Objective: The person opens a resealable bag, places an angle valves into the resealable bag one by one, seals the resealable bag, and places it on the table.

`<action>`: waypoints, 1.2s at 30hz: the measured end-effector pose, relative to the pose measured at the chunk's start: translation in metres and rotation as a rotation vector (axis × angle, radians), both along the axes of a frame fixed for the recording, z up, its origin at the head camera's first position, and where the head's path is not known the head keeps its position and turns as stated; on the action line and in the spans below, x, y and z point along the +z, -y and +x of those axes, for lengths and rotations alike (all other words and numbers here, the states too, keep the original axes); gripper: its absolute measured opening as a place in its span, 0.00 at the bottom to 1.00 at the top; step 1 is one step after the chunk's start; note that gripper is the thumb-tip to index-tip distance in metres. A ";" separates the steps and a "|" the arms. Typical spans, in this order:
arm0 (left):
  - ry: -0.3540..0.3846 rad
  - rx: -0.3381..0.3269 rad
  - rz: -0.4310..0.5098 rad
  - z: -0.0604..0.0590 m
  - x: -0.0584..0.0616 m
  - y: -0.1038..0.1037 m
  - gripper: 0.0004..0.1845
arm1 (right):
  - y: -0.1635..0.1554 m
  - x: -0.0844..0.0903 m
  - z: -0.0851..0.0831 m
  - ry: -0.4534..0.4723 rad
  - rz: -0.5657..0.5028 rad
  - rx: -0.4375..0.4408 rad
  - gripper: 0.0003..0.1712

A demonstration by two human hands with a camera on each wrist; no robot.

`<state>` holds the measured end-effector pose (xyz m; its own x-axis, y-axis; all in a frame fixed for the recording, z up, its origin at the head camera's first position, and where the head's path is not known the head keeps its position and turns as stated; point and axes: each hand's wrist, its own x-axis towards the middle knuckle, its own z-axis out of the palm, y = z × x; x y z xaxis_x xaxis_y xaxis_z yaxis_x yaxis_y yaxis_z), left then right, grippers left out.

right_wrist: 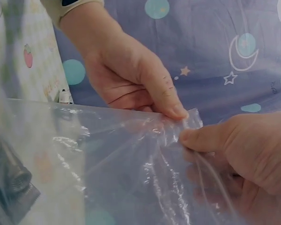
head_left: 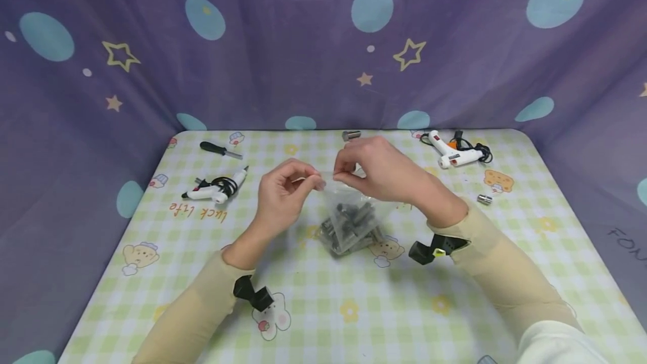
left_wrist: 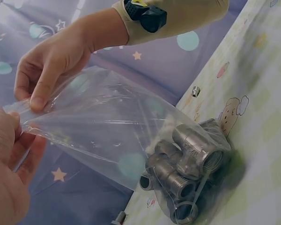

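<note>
A clear plastic bag (head_left: pixel 349 195) stands on the checked tablecloth (head_left: pixel 354 308) at the table's middle, with several grey metal threaded fittings (head_left: pixel 351 226) heaped in its bottom. My left hand (head_left: pixel 314 181) pinches the left part of the bag's top edge. My right hand (head_left: pixel 341 171) pinches the same edge just to the right, so the two hands nearly touch. In the left wrist view the bag (left_wrist: pixel 107 122) stretches from the fittings (left_wrist: pixel 187 164) up to both hands. The right wrist view shows the thin film (right_wrist: pixel 112 159) crumpled between the two thumbs.
A white glue gun (head_left: pixel 214 190) with a black cord lies at the left, and a second glue gun (head_left: pixel 455 153) at the back right. A black-handled screwdriver (head_left: pixel 219 150) lies back left. Loose fittings sit at the back (head_left: pixel 351 135) and right (head_left: pixel 484 199). Purple curtains surround the table.
</note>
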<state>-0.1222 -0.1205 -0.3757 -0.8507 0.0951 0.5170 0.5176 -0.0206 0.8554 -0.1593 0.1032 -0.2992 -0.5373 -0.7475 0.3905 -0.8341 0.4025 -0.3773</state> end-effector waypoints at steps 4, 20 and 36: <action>0.025 0.005 0.011 -0.004 0.000 -0.003 0.02 | 0.001 0.000 -0.001 -0.040 0.011 0.001 0.06; -0.103 -0.082 -0.161 -0.017 0.005 0.004 0.05 | -0.004 -0.003 -0.007 -0.008 0.025 0.003 0.05; -0.075 -0.072 -0.119 -0.014 0.008 0.004 0.06 | -0.024 0.004 -0.014 0.069 0.135 0.030 0.09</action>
<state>-0.1365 -0.1240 -0.3672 -0.7989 0.2188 0.5603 0.5810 0.0392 0.8130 -0.1731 0.1271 -0.2948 -0.5357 -0.8072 0.2479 -0.8206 0.4285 -0.3782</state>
